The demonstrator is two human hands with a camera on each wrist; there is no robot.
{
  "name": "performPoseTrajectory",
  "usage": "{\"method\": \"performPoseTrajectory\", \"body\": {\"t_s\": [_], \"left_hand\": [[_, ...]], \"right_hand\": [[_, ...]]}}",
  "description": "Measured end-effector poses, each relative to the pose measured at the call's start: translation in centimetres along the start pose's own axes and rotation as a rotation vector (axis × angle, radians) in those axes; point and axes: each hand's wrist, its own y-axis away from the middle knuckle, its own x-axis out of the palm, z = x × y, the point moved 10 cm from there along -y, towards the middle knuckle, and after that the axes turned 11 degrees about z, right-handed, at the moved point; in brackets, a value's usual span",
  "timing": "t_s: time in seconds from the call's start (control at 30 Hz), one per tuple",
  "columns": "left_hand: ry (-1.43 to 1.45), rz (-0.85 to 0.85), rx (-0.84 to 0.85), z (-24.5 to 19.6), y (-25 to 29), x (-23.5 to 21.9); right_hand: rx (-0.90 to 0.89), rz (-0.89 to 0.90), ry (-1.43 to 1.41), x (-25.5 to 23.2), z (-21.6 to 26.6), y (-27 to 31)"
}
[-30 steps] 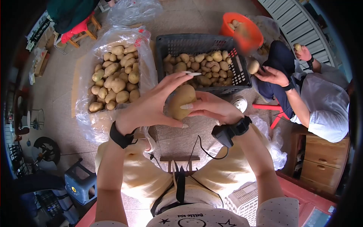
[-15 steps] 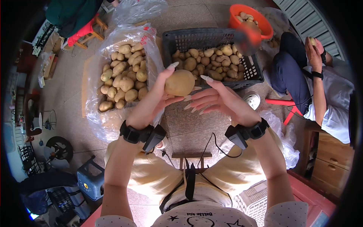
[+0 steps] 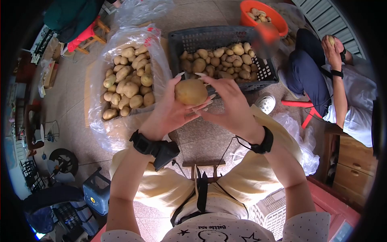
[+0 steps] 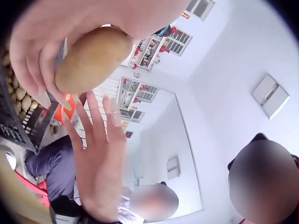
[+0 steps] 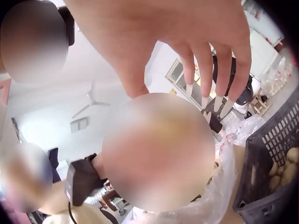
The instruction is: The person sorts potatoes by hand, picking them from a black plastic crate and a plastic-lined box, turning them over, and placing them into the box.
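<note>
While the clear bag and the black crate, both with more potatoes inside, stand beyond our arms to the left and right, what counts lies in the space nearer to us, between the two hands. Our left hand grips the one potato, its thumb up along the left end and its fingers bent round beneath, their tips showing past the right end. Our right hand faces it from the right and holds nothing, its fingers spread and only slightly bent, the thumb well apart from them.

From above, the potato's long axis runs roughly crosswise, from the left palm toward the right hand, so its right end points into the gap between the right thumb and fingers. The left hand is the nearer, being in contact; the right is just beside. We judge that if the right hand were to close on it, that end would be the one to take, keeping clear of the left fingertips below. Whether the right fingertips touch the skin we cannot tell, since blur covers the middle of the right wrist view.
</note>
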Motion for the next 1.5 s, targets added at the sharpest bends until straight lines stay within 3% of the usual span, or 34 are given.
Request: {"method": "performPoseTrajectory", "body": {"t_s": [0.1, 0.5, 0.57, 0.6, 0.63, 0.67, 0.7, 0.73, 0.77, 0.8, 0.9, 0.97, 1.0, 1.07, 1.13, 1.23, 1.3, 1.37, 1.43, 1.5], "left_hand": [[-0.001, 0.088, -0.035, 0.7, -0.3, 0.6], [-0.181, -0.007, 0.008, 1.0, 0.6, 1.4], [-0.453, -0.038, 0.055, -0.2, 1.5, 2.4], [-0.454, -0.039, 0.056, -0.2, 1.1, 1.8], [-0.692, -0.149, 0.086, -1.3, 0.8, 0.0], [-0.929, -0.260, 0.116, -2.7, 1.1, -0.1], [-0.930, -0.261, 0.116, -3.0, 1.4, 0.2], [-1.313, -0.470, 0.247, -5.8, 3.1, 1.1], [-1.689, -0.688, 0.383, -7.8, 4.9, 3.2], [-1.687, -0.692, 0.383, -8.1, 5.0, 2.8], [-1.733, -0.585, 0.521, -8.7, 5.0, 3.2], [-1.592, -0.348, 0.703, -8.3, 5.0, 4.8], [-1.594, -0.351, 0.704, -8.2, 5.0, 5.0], [-1.781, -0.195, 0.693, -6.8, 4.5, 7.2], [-1.779, -0.169, 0.674, -6.5, 4.2, 7.2], [-1.773, -0.149, 0.692, -6.0, 4.0, 7.2], [-1.647, -0.183, 0.513, -5.8, 3.5, 5.8], [-1.702, -0.208, 0.560, -6.2, 3.8, 5.9], [-1.498, -0.123, 0.409, -5.9, 3.2, 5.3], [-1.483, -0.110, 0.416, -5.8, 3.2, 5.1]], "right_hand": [[0.056, 0.027, 0.102, 1.1, -0.4, 0.3], [0.111, 0.054, 0.011, 1.7, -1.3, 0.2], [0.143, 0.040, -0.071, 1.4, -2.2, 0.2], [0.174, 0.026, -0.155, 1.2, -2.9, 0.2], [0.172, 0.025, -0.156, 0.9, -3.0, 0.1], [0.309, 0.076, -0.417, 1.5, -4.7, 0.2], [0.446, 0.127, -0.677, 2.5, -6.0, 0.7], [0.527, 0.196, -0.897, 3.6, -6.3, 1.2], [0.525, 0.199, -0.897, 3.2, -6.1, 1.1], [0.618, 0.251, -0.973, 3.7, -6.2, 1.6], [0.764, 0.331, -1.199, 5.1, -6.1, 2.7], [0.816, 0.358, -1.353, 6.0, -5.9, 3.1], [0.820, 0.377, -1.432, 6.6, -5.8, 3.2], [0.814, 0.408, -1.516, 7.5, -5.9, 3.3], [0.744, 0.507, -1.605, 8.1, -5.3, 3.1], [0.715, 0.502, -1.572, 8.2, -4.6, 3.1], [0.752, 0.490, -1.557, 8.6, -4.1, 3.3], [0.795, 0.457, -1.557, 8.7, -3.8, 3.5], [0.787, 0.479, -1.612, 9.4, -4.2, 3.7], [0.779, 0.497, -1.667, 9.8, -4.0, 3.7]]}}
